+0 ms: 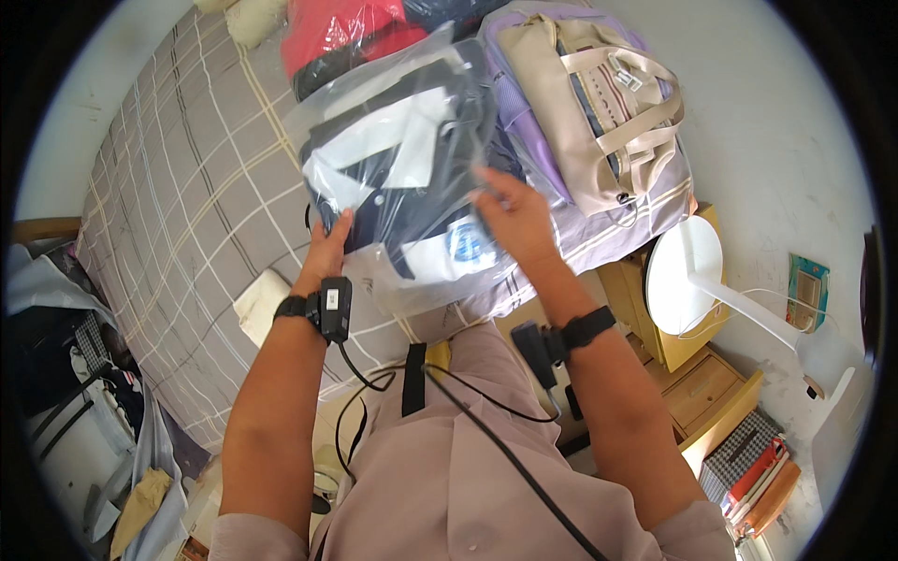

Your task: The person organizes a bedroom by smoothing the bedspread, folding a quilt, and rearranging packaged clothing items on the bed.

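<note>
A folded navy and white garment [393, 158] lies inside a clear plastic bag [435, 280], held above the bed. My left hand [328, 245] grips the bag's lower left side, its thumb on top of the plastic. At the bag's right edge is my right hand [511, 210], thumb and forefinger drawn together at the plastic; how firmly they pinch it is hard to tell. Each wrist wears a black strap with a small box and a cable. Behind the bag, part of another dark item shows beside my right hand.
A checked bedspread [203, 210] covers the bed. Beyond the bag lie a red and dark item in plastic [344, 35] and a beige bag [561, 119] on a purple one [526, 133]. A folded cream cloth [263, 305] lies nearer. At right stand a white lamp [684, 273] and an open wooden drawer [708, 393].
</note>
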The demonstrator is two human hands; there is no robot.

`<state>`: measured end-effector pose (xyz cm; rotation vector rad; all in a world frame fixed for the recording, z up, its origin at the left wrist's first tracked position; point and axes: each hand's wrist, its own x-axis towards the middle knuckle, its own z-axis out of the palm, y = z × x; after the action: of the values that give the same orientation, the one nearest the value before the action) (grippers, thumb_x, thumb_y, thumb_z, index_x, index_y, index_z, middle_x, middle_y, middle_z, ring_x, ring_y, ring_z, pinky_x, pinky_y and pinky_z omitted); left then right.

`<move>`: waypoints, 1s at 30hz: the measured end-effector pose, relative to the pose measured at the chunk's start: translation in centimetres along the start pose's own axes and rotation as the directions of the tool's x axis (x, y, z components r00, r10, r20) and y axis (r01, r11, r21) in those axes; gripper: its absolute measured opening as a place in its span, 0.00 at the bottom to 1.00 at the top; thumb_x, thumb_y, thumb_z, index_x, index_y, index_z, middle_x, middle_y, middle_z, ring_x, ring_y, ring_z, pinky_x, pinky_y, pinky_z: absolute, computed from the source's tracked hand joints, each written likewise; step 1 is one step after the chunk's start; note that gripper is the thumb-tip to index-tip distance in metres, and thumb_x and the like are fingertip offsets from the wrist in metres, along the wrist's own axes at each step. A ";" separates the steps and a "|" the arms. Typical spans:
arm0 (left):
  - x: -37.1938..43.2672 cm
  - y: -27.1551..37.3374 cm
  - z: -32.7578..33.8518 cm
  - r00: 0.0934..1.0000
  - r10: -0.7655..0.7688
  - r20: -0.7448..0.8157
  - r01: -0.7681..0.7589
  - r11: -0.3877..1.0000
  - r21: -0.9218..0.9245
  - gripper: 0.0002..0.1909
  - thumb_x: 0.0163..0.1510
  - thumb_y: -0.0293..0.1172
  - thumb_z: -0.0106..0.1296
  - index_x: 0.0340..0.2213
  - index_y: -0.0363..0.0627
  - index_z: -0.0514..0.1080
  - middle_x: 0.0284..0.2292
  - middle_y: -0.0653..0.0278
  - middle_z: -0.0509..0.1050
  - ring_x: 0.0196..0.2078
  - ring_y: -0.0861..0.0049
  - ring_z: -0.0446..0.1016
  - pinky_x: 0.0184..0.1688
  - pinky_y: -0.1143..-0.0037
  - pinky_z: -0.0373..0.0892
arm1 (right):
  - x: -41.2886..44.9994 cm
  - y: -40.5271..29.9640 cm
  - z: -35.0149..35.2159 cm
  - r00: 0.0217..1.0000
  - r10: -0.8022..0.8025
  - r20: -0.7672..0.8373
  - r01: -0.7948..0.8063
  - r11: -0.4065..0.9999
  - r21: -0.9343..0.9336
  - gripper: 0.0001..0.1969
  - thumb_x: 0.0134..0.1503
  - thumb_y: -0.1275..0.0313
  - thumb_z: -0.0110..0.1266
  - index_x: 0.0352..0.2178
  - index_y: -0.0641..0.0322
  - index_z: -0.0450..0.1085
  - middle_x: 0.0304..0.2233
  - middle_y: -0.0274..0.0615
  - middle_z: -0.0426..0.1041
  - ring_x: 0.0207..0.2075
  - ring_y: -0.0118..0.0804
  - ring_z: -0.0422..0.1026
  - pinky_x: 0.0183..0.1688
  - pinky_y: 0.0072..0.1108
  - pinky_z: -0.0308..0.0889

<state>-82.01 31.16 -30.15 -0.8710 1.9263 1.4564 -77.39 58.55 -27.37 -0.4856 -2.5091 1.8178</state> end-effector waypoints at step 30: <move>-4.3 -4.7 -7.4 0.955 0.268 0.127 -0.275 0.961 0.039 0.27 0.46 0.35 0.54 0.46 0.39 0.59 0.37 0.61 0.69 0.40 0.79 0.67 0.42 0.77 0.64 | -2.8 6.7 -5.4 0.986 -0.016 -0.169 -0.026 0.969 -0.245 0.30 0.42 0.77 0.53 0.51 0.61 0.57 0.49 0.48 0.61 0.49 0.43 0.60 0.51 0.27 0.55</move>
<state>-76.04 23.74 -27.82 -0.4929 2.0450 1.5620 -72.13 64.70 -31.34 -0.6236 -2.6261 1.4022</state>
